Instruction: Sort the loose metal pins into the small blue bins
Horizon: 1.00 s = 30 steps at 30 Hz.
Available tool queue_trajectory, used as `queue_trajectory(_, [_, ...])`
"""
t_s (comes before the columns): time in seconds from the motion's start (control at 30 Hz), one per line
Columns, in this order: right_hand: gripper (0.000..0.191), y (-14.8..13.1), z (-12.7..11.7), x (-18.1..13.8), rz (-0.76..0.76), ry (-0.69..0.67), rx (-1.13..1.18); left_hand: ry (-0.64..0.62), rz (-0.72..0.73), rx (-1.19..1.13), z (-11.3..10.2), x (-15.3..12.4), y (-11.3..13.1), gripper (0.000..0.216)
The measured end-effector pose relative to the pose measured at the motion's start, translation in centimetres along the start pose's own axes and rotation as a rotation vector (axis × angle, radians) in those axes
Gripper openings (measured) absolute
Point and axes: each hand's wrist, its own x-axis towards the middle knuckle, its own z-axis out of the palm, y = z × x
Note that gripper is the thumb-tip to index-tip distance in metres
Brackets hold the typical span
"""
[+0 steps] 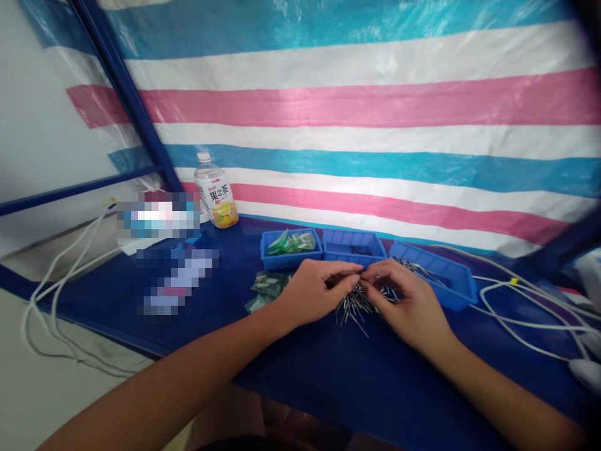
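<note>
My left hand (310, 291) and my right hand (413, 304) meet fingertip to fingertip, both closed in a pinch. What lies between the fingertips is too small to make out. Just beneath them a loose pile of thin metal pins (352, 311) spreads on the dark blue table (328, 376), partly hidden by my fingers. Beyond the right hand, a blue bin (457, 291) holds more thin metal pieces. A middle blue bin (335, 250) has a few small dark pieces in it. Beside my left wrist lie green-tinted clear plastic packets (268, 285).
A left blue bin (293, 259) holds more green packets (295, 242). A drink bottle (216, 194) stands at the back left, near blurred-out items. White cables (526, 322) run along the right side and others (56, 313) hang at the left. A striped plastic sheet (357, 106) closes off the back.
</note>
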Motion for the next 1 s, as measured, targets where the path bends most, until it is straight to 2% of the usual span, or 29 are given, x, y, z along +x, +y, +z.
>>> queue_trajectory(0.17, [0.008,0.2,0.1,-0.1,-0.001,-0.042,-0.011,0.038,0.049,0.007,0.0,0.2,-0.3,0.024])
queue_trajectory(0.37, [0.012,0.5,0.3,-0.5,0.085,-0.039,0.037,0.074,-0.015,-0.027,-0.1,0.3,-0.8,0.017])
queue_trajectory(0.47, [0.013,0.3,0.5,-0.6,0.165,-0.022,0.123,0.077,-0.046,-0.097,0.1,0.2,-1.1,0.013])
queue_trajectory(0.6, [0.025,0.1,0.5,-0.6,0.236,0.029,0.255,0.046,-0.063,-0.178,0.3,0.1,-1.3,0.01])
queue_trajectory(0.77, [0.019,0.4,0.4,-0.7,0.21,-0.024,0.153,0.053,-0.033,-0.109,0.2,0.2,-1.0,0.009])
queue_trajectory(1.0, [0.015,0.4,0.3,-0.5,0.179,0.014,0.076,0.066,0.016,-0.032,-0.1,0.3,-0.7,0.014])
